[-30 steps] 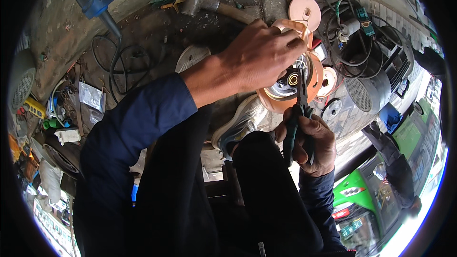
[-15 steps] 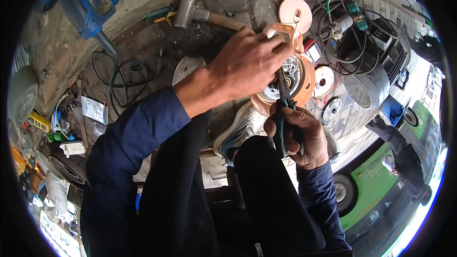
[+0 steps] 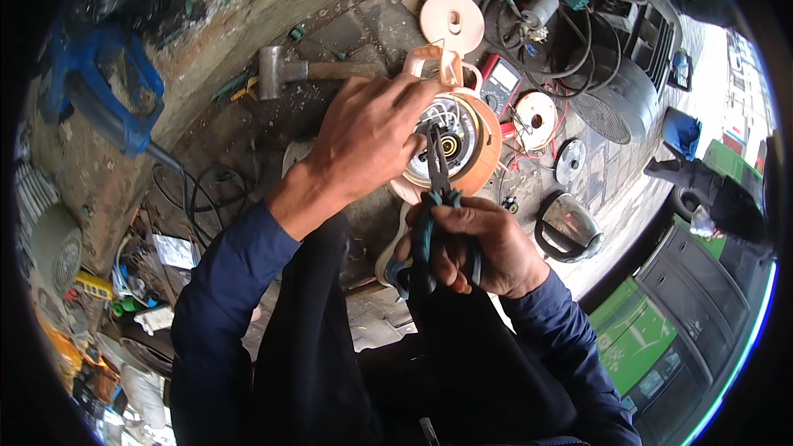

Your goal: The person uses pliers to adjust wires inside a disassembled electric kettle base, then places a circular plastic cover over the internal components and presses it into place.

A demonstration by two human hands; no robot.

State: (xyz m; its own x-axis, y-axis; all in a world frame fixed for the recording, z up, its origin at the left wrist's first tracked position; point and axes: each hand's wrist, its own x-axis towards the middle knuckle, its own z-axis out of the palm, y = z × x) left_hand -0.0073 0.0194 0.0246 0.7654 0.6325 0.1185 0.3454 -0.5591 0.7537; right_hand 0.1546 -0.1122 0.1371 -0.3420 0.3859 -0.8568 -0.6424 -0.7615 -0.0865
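Note:
My right hand [image 3: 487, 244] is closed around the green handles of a pair of long-nose pliers [image 3: 438, 167]. Their jaws point away from me into the open underside of a peach-orange electric kettle [image 3: 479, 144]. Inside its metal ring, white wires and a round brass-coloured connector show. My left hand [image 3: 355, 136] curls over the kettle's left rim, thumb and forefinger near the plier tips; the exact grip is partly hidden. Beyond the rim stands the kettle's handle [image 3: 450, 66]. Whether the jaws pinch a wire, I cannot tell.
A hammer [image 3: 277, 73] lies beyond my left hand. At the back sits a peach disc [image 3: 451, 21]. To the right are a red multimeter [image 3: 500, 83], a wire spool [image 3: 535, 120], tangled cables and a metal pot [image 3: 570, 227]. A blue power tool [image 3: 107, 99] rests at far left.
My view has shifted, so the kettle and hands appear further left. My left hand has drawn back from over the kettle, uncovering more of its inside. The pliers stay in my right hand.

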